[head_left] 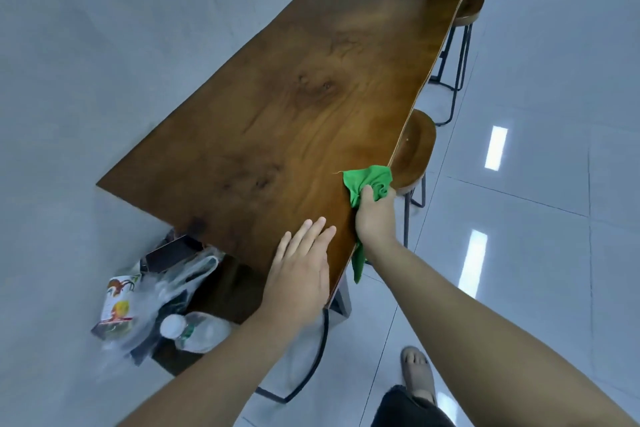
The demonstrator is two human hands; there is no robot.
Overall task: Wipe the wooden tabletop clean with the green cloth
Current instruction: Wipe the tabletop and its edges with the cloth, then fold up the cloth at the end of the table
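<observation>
A long, narrow wooden tabletop point(287, 104) runs from the near left away to the upper right, against a pale wall. My right hand point(375, 217) grips a bunched green cloth point(369, 180) at the table's near right edge; a tail of the cloth hangs down past the edge below my wrist. My left hand point(301, 274) lies flat on the near corner of the top, palm down, fingers together and stretched out, holding nothing.
Two round wooden stools on black metal legs stand along the table's right side, one close point(414, 152), one farther point(471, 7). Below the near left end a stool holds plastic bags point(166, 288), a snack packet point(117, 305) and a water bottle point(197, 329). Glossy tiled floor point(540, 204) lies right.
</observation>
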